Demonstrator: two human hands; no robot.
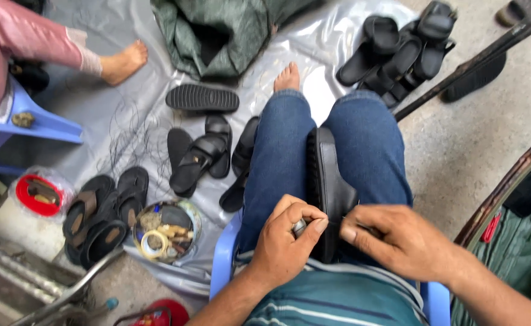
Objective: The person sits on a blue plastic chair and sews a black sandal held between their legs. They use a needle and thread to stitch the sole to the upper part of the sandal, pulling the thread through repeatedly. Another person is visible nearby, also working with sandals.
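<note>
Sandal: black sandal (pixel 326 187) stands on edge, wedged between the person's knees in blue jeans (pixel 277 157); ridged sole edge faces left.
Axis: long axis runs away from the body, far end towards the bare foot (pixel 288 78), near end at the lap.
Left hand: left hand (pixel 286 238) curled shut, thumb and fingers pinching a small metal tool (pixel 300 227) just left of the sandal's near end, touching its edge.
Right hand: right hand (pixel 398 238) fingers pressed together, pinching at a thin needle-like piece (pixel 345 220) against the sandal's right side; what exactly it grips cannot be told.
Seat: blue plastic chair (pixel 223 259) under the person.
Floor: grey plastic sheet (pixel 127 90) with loose black sandals (pixel 202 154) left of the leg, round tin of oddments (pixel 166 232) nearby.
Background: another person's pink sleeve (pixel 30 36), top left.
</note>
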